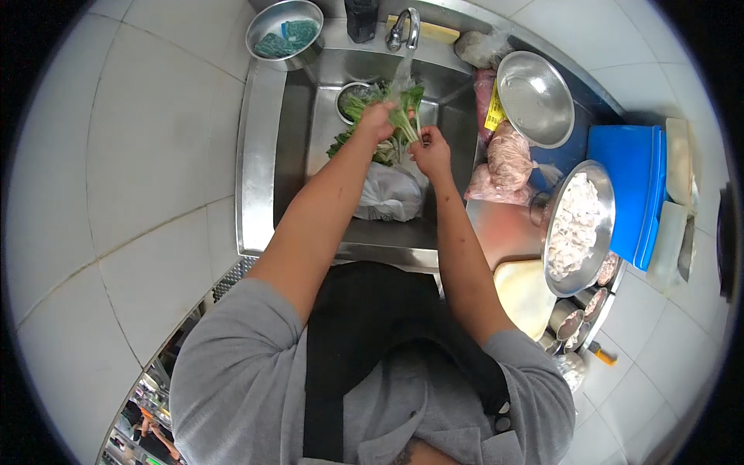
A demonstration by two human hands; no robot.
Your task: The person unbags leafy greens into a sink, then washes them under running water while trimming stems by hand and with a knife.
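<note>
Water runs from the faucet [404, 31] onto a bunch of leafy greens [404, 120] held over the metal sink [298, 132]. My left hand [377, 121] is closed around the leafy part. At the pale stalk end, my right hand [431, 152] pinches the stems between thumb and fingers. More greens [341, 142] lie in the sink below my hands, partly hidden by my left forearm. Nearer to me in the basin sits a white plastic bag [390, 194]. A round metal drain strainer [353, 101] shows beside the leaves.
A metal bowl with green pads [287, 40] stands at the back left. On the right are an empty metal bowl [535, 99], bagged meat [510, 155], a large bowl of pale cut pieces [575, 225], a blue container [626, 186] and a yellowish board [528, 296].
</note>
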